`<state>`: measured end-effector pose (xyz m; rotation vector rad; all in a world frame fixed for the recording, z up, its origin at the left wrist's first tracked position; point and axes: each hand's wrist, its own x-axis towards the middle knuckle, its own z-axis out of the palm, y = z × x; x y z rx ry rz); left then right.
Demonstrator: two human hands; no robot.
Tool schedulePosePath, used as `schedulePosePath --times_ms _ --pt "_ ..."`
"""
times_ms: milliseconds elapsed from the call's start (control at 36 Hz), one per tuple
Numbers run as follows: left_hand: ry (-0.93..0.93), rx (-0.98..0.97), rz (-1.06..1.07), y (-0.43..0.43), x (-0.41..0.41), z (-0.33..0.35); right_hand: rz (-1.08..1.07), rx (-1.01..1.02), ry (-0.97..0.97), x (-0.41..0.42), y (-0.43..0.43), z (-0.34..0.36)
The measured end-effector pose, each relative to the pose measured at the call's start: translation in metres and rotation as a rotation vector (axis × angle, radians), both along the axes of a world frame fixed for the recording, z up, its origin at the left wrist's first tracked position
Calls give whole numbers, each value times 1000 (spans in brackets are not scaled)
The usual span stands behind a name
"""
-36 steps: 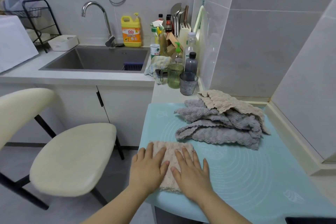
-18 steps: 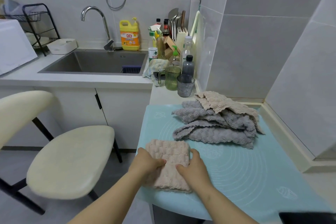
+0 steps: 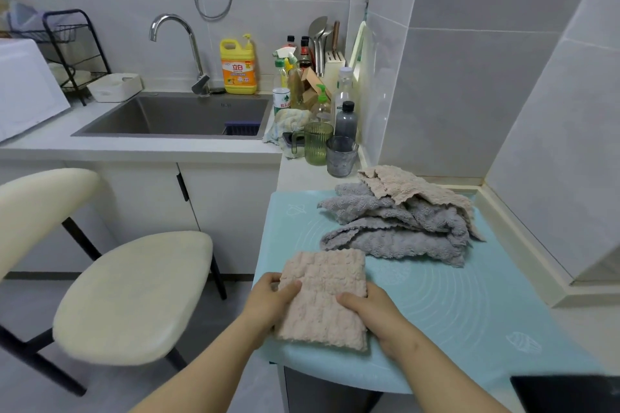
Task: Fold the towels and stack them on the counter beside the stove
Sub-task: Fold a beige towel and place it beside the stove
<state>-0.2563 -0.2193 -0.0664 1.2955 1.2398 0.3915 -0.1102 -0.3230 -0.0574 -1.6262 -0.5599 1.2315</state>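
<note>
The left hand (image 3: 268,298) and right hand (image 3: 372,312) gripped opposite side edges of one folded beige towel (image 3: 323,298), thumbs on top and fingers curled around the edges, the hands apart with the towel between them. A second earlier both palms had lain flat on top of this towel, pressing it down; half a second earlier the fingers had already moved to its sides. That shift from pressing to gripping suggested the folding of this towel was finished and it was ready to be lifted and placed as the start of the stack. No stack existed yet.

The folded towel rested near the front left edge of a pale blue mat (image 3: 469,312) that covered the bench. Further back on the mat lay a loose pile: one unfolded beige towel (image 3: 412,188) draped over crumpled grey towels (image 3: 396,228), at least two, though the exact count could not be told from the folds. A dark corner, probably the stove (image 3: 567,394), showed at the lower right.

Beyond the pile stood two cups, one green (image 3: 317,146) and one grey (image 3: 340,156). One cream chair (image 3: 134,295) stood to the left, just beside the bench
</note>
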Motion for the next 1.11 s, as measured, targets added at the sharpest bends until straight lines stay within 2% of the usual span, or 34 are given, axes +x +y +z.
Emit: schedulePosePath --times_ms 167,389,583,750,833,1111 --pt "-15 36 -109 -13 3 13 -72 66 6 -13 -30 11" --pt "-82 92 -350 -68 -17 36 -318 73 27 -46 -92 31" --pt "-149 -70 -371 -134 -73 42 -405 50 128 -111 -165 49" --pt "-210 -130 -435 -188 -122 51 -428 9 106 -164 -222 59" --pt "-206 -94 -450 -213 -137 56 -453 -1 60 -182 -251 69" --pt "-274 -37 -617 -320 -129 77 -651 43 -30 -209 -378 85"
